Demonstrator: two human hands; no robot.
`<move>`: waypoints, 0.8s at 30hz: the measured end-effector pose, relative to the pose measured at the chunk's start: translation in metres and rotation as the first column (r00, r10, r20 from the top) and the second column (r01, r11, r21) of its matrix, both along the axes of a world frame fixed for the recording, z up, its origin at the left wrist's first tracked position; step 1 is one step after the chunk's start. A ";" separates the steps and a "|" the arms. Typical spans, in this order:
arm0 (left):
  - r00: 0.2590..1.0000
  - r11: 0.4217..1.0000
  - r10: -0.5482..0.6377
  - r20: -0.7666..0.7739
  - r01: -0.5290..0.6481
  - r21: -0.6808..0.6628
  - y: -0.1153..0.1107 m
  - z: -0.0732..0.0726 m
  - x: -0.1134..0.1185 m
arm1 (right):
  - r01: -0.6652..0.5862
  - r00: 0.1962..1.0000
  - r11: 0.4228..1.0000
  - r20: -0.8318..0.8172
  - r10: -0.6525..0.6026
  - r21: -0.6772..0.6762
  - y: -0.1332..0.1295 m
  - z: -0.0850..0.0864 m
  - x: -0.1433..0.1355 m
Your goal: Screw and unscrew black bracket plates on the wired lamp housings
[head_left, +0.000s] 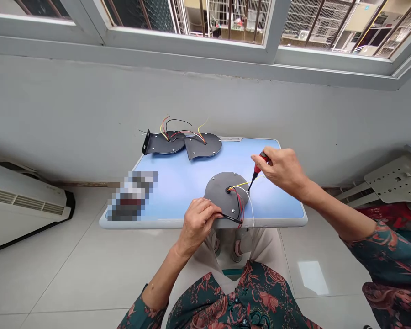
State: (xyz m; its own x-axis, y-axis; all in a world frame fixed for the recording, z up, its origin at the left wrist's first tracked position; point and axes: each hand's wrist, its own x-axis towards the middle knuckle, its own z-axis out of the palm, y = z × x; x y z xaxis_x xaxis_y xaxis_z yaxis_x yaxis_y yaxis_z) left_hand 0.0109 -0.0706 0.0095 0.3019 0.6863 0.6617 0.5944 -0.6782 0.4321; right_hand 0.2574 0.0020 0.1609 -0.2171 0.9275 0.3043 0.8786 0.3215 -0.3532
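Note:
A round black plate [219,189] with screws round its edge lies at the front of the blue table. Yellow, white, red and black wires [240,194] come out of a hole at its middle. My left hand [199,218] is closed on the bent flange at the plate's near edge. In my right hand [281,170] is a red and black screwdriver [256,172], tilted, its tip at a screw on the plate's right edge. Whether the tip sits in the screw head is too small to tell.
Two similar black plates with wires, a left one [160,145] and a right one [210,148], lie at the back of the blue table [178,183]. A blurred patch [133,196] covers the table's left side. Behind stands a grey wall [123,100] below windows.

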 end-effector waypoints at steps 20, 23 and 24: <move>0.999 0.999 0.035 -0.027 -0.035 -0.024 -0.004 0.002 0.002 | -0.283 0.889 0.953 -0.402 0.221 -0.103 -0.004 -0.005 0.021; 0.999 0.999 0.035 -0.034 -0.036 -0.011 -0.005 0.003 0.002 | -0.167 0.920 0.984 -0.351 0.175 0.054 -0.008 -0.021 0.011; 0.999 0.999 0.035 -0.034 -0.035 -0.002 -0.005 0.004 0.003 | -0.137 0.932 0.987 -0.326 0.159 0.089 -0.009 -0.025 0.009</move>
State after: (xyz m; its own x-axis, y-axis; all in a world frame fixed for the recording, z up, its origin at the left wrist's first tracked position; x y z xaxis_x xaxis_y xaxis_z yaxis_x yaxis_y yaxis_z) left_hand 0.0136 -0.0754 0.0131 0.3002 0.6985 0.6496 0.6321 -0.6557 0.4129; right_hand 0.2659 -0.0070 0.1357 -0.2274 0.8689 0.4396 0.6561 0.4703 -0.5902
